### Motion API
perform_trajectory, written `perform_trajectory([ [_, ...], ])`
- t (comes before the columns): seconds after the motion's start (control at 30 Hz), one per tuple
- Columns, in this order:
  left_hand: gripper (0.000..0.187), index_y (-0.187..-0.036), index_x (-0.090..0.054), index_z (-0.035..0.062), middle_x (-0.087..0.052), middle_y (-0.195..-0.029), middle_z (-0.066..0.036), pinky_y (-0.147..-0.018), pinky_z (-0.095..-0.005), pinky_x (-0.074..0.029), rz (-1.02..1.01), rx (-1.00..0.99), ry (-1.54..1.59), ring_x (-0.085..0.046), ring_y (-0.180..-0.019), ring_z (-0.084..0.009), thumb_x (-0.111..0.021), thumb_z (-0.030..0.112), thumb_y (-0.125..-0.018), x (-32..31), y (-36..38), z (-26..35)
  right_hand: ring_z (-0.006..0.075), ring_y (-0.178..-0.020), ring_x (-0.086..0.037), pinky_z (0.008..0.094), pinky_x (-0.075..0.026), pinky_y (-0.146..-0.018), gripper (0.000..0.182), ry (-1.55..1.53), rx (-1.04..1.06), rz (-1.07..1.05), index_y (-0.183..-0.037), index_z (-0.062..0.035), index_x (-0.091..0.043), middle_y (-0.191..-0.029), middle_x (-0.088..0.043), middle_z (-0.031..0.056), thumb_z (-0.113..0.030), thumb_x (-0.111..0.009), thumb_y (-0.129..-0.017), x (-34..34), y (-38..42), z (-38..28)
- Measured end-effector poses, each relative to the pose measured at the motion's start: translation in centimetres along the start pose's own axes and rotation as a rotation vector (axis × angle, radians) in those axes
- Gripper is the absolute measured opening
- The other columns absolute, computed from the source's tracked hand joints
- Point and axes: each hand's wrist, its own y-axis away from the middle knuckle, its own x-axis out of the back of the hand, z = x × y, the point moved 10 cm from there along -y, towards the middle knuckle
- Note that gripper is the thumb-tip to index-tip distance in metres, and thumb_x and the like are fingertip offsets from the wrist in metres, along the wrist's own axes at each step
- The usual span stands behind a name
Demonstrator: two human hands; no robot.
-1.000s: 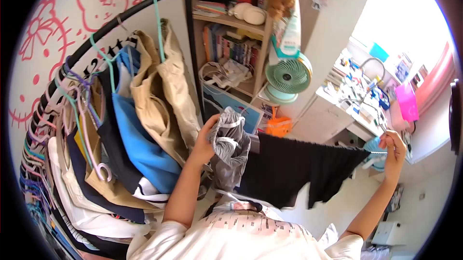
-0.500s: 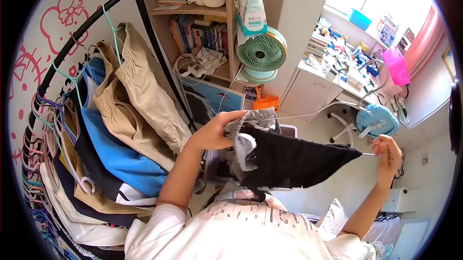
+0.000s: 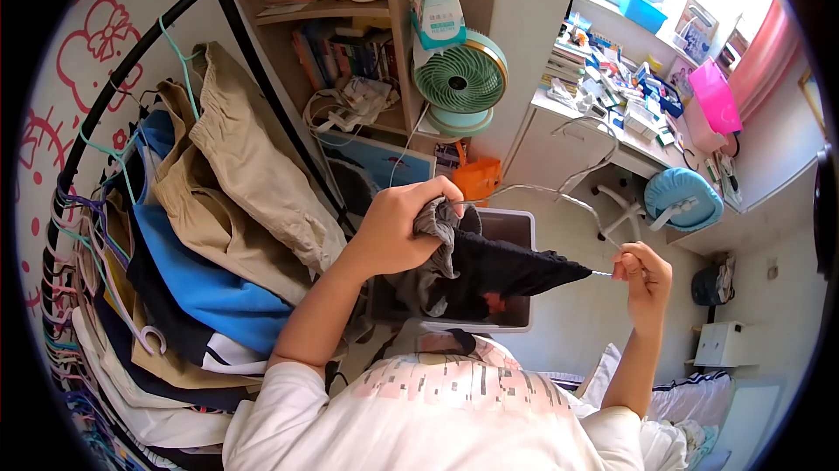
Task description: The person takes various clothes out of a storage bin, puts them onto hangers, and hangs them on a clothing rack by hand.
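In front of my chest hangs a black garment (image 3: 516, 274) with a grey, gathered edge, stretched sideways between my hands. My left hand (image 3: 406, 222) is closed around the bunched grey edge. A pale wire hanger (image 3: 524, 187) spans from the left hand to the right, its hook curving up on the far side. My right hand (image 3: 642, 274) pinches the hanger's right corner. A short stretch of the lower wire shows between these fingers and the tapered end of the black cloth.
Below the garment sits a grey bin (image 3: 529, 314). A black rack (image 3: 144, 51) on the left bears trousers (image 3: 253, 156) and other clothes on hangers. Ahead are a bookshelf (image 3: 323, 15), a green fan (image 3: 459, 78), a cluttered desk (image 3: 568, 113) and a blue-seated chair (image 3: 686, 200).
My right hand has moved left and nearer my left hand, so the black cloth is bunched narrower. The hanger's hook has swung left, and more of the bin shows.
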Motion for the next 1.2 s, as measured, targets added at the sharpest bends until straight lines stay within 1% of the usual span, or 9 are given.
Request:
perform_trajectory([
  [0.23, 0.029, -0.1, -0.06, 0.0012, -0.065, -0.082, -0.008, -0.07, -0.0281, -0.049, -0.176, -0.139, 0.231, -0.063, -0.073, -0.0166, -0.062, 0.0, -0.072, -1.3, -0.5, 1.7, 0.012, -0.059, -0.059, 0.0225, -0.047, -0.055, 0.01, 0.007, -0.071, -0.05, -0.084, 0.0045, -0.063, -0.068, -0.059, 0.0065, -0.003, -0.06, -0.09, -1.1, 0.9, -0.8],
  [0.43, 0.007, -0.09, -0.067, -0.0025, -0.066, -0.079, -0.009, -0.067, -0.0247, -0.049, -0.003, -0.151, 0.056, -0.063, -0.072, -0.015, -0.063, 0.002, -0.087, -0.2, 0.0, 0.4, 0.0132, -0.07, -0.063, 0.0231, -0.05, -0.067, 0.011, -0.107, -0.175, -0.213, -0.092, 0.0032, -0.062, -0.078, -0.063, 0.0078, -0.007, -0.057, -0.092, -2.5, 2.3, -0.1],
  [0.53, 0.007, -0.092, -0.067, -0.0023, -0.067, -0.079, -0.009, -0.066, -0.0249, -0.049, 0.149, -0.163, 0.046, -0.063, -0.07, -0.0158, -0.062, 0.001, -0.087, 0.6, 0.4, 0.2, 0.0161, -0.101, -0.056, 0.0294, -0.043, -0.092, 0.026, -0.57, -0.074, 0.359, -0.112, -0.002, -0.055, -0.109, -0.058, 0.0095, -0.023, -0.051, -0.097, 3.1, 3.4, 3.9],
  [0.57, 0.008, -0.093, -0.067, -0.0022, -0.067, -0.079, -0.008, -0.065, -0.0249, -0.048, 0.26, -0.166, 0.051, -0.063, -0.069, -0.0158, -0.062, 0.001, -0.088, 1.4, 0.7, 0.1, 0.0161, -0.101, -0.056, 0.0294, -0.043, -0.092, 0.026, -0.567, -0.071, 0.361, -0.112, -0.002, -0.055, -0.109, -0.058, 0.0095, -0.023, -0.051, -0.097, 1.6, 5.4, 6.7],
  [0.63, 0.008, -0.094, -0.067, -0.0026, -0.067, -0.08, -0.008, -0.066, -0.0241, -0.048, 0.257, -0.118, -0.016, -0.063, -0.07, -0.0148, -0.062, 0.0, -0.088, 1.5, 0.9, 0.5, 0.0185, -0.101, -0.056, 0.0344, -0.043, -0.094, 0.027, -0.66, -0.269, 0.918, -0.115, -0.0043, -0.053, -0.109, -0.057, 0.0087, -0.018, -0.059, -0.092, 2.0, 12.8, 14.2],
  [0.8, 0.01, -0.092, -0.066, -0.0039, -0.066, -0.082, -0.003, -0.062, -0.0201, -0.038, 0.309, -0.092, 0.061, -0.049, -0.067, -0.0053, -0.058, 0.003, -0.092, 0.2, 0.9, 1.0, 0.0266, -0.119, -0.047, 0.0355, -0.034, -0.106, 0.095, -0.453, -0.358, 0.112, -0.137, 0.0035, -0.028, -0.127, -0.047, 0.0134, -0.018, -0.087, -0.066, -16.3, 7.3, 10.5],
  [0.9, 0.012, -0.093, -0.065, -0.0042, -0.067, -0.084, -0.003, -0.068, -0.0196, -0.041, 0.341, -0.072, 0.068, -0.053, -0.073, -0.006, -0.058, 0.005, -0.093, -0.7, 0.8, 1.0, 0.0325, -0.1, -0.06, 0.0358, -0.047, -0.091, 0.052, -0.189, -0.158, -0.125, -0.105, 0.0054, -0.06, -0.103, -0.063, 0.0178, -0.024, -0.083, -0.068, -18.6, 3.1, 5.8],
  [1.0, 0.015, -0.093, -0.065, -0.0042, -0.068, -0.085, -0.003, -0.072, -0.0199, -0.044, 0.415, 0.037, 0.04, -0.055, -0.077, -0.0063, -0.06, 0.01, -0.094, -0.7, 1.1, -0.9, 0.0365, -0.066, -0.062, 0.0437, -0.051, -0.061, 0.025, 0.496, -0.08, -0.102, -0.075, 0.0019, -0.061, -0.076, -0.061, 0.0169, -0.021, -0.07, -0.078, -17.3, 2.6, 4.8],
  [1.2, 0.016, -0.095, -0.066, -0.0029, -0.069, -0.087, -0.007, -0.074, -0.0242, -0.046, 0.457, 0.1, -0.096, -0.061, -0.078, -0.0113, -0.061, 0.012, -0.093, -1.1, 2.1, -3.9, 0.0362, -0.06, -0.062, 0.0433, -0.049, -0.056, 0.024, 0.736, -0.176, -0.072, -0.068, -0.0032, -0.058, -0.062, -0.06, 0.016, -0.022, -0.069, -0.077, -11.3, 1.7, 2.4],
])
